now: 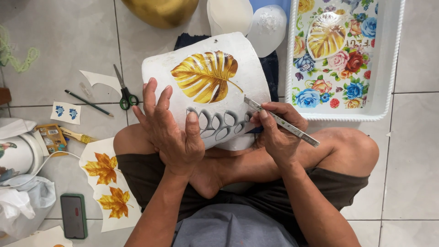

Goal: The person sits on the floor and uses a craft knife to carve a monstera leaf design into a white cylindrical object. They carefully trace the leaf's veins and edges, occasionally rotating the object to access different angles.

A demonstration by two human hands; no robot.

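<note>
Head view: white round pot with a gold leaf decal rests tilted on the crossed legs, above the grey tiled floor. Left hand lies splayed against its wall, fingers apart. Right hand is pinched on a slim metal craft knife, tip at the grey leaf cut-outs. My judgement: blade could slip toward the left thumb, which sits close. Blade tip is hard to make out; pot's base is hidden.
</note>
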